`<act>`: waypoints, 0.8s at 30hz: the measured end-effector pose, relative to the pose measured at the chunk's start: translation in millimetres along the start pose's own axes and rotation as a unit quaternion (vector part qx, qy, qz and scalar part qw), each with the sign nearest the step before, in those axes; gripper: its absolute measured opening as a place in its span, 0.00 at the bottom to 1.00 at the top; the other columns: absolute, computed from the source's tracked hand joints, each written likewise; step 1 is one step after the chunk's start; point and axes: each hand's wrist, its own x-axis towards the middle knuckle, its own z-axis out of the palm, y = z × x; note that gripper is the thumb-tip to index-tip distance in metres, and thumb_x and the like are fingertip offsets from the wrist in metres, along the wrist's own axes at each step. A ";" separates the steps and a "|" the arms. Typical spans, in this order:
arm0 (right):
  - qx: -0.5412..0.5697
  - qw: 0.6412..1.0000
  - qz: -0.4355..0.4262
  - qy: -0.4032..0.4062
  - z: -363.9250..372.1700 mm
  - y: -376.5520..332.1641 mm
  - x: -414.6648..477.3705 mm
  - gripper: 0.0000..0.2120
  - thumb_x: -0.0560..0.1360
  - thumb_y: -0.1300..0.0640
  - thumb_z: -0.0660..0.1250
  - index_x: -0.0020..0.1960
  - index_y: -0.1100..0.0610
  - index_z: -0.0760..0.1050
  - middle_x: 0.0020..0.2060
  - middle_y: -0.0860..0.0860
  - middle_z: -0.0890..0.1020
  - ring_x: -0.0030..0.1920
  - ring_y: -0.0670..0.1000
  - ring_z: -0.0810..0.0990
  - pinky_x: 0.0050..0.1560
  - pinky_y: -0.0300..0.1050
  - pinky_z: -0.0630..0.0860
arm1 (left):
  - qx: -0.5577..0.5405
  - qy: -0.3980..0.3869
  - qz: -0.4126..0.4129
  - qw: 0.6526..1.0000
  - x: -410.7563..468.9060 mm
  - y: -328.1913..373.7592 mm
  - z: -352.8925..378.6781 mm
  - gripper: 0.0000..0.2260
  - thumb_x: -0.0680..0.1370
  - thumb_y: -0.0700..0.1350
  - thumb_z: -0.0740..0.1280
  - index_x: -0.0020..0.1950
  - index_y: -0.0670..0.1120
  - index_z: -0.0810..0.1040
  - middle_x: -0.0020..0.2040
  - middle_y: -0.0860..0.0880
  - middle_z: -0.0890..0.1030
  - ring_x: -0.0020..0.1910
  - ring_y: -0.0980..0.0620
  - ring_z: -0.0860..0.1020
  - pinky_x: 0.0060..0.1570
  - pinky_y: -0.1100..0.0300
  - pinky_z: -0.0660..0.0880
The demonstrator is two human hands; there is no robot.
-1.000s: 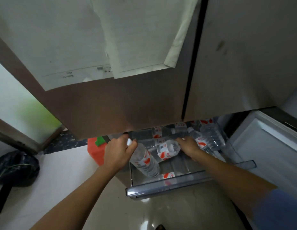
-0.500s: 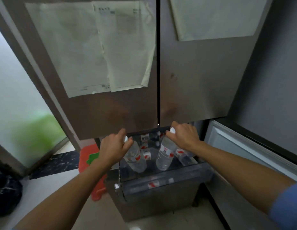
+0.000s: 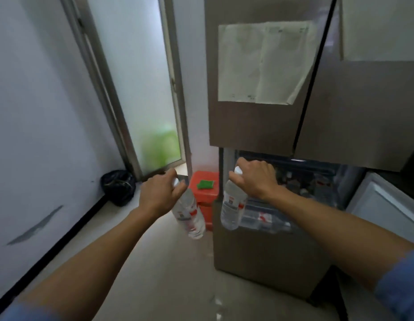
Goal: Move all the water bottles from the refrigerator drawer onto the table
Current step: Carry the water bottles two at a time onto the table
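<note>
Clear left bottle (image 3: pixel 189 214) hangs mid-frame, neck gripped by the left hand (image 3: pixel 160 193); right bottle (image 3: pixel 231 209) likewise in the right hand (image 3: pixel 254 179). Steady wrists should stop them swinging on the way to the bench.

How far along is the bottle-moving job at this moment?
Done: nothing checkable; no table in view. In hand: left hand grips the left bottle, right hand the right bottle, each near its cap. Left: delivering these, plus other bottles lying in the open refrigerator drawer.
</note>
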 end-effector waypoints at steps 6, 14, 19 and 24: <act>-0.001 0.985 -0.157 -0.073 41.0 -150.4 -19.3 0.18 0.77 0.40 0.56 0.51 0.54 0.73 0.41 0.53 0.79 0.40 0.56 0.76 0.39 0.47 0.68 | 0.066 -0.041 -0.135 0.988 -125.8 -113.0 -59.5 0.14 0.78 0.58 0.59 0.50 0.48 0.71 0.42 0.45 0.81 0.40 0.45 0.78 0.37 0.54 0.71; 0.065 0.945 -0.304 -0.103 81.1 -400.0 -72.4 0.15 0.77 0.41 0.57 0.46 0.54 0.69 0.37 0.52 0.78 0.35 0.52 0.77 0.38 0.47 0.76 | 0.157 -0.027 -0.268 0.950 -308.0 -272.0 -175.8 0.14 0.79 0.58 0.58 0.50 0.47 0.71 0.41 0.46 0.81 0.39 0.45 0.77 0.35 0.56 0.65; 0.093 0.916 -0.373 -0.116 103.2 -556.1 -121.7 0.17 0.78 0.40 0.55 0.48 0.54 0.70 0.38 0.51 0.79 0.33 0.51 0.76 0.33 0.44 0.72 | 0.204 -0.036 -0.329 0.921 -412.5 -356.4 -250.7 0.13 0.79 0.59 0.57 0.49 0.50 0.71 0.38 0.52 0.77 0.35 0.52 0.75 0.32 0.59 0.68; 0.120 0.876 -0.447 -0.137 108.5 -685.8 -165.2 0.19 0.78 0.36 0.54 0.50 0.52 0.68 0.37 0.48 0.76 0.32 0.48 0.73 0.28 0.38 0.59 | 0.226 -0.037 -0.423 0.877 -503.7 -417.2 -304.1 0.11 0.80 0.58 0.57 0.48 0.52 0.68 0.35 0.55 0.72 0.32 0.57 0.71 0.30 0.63 0.63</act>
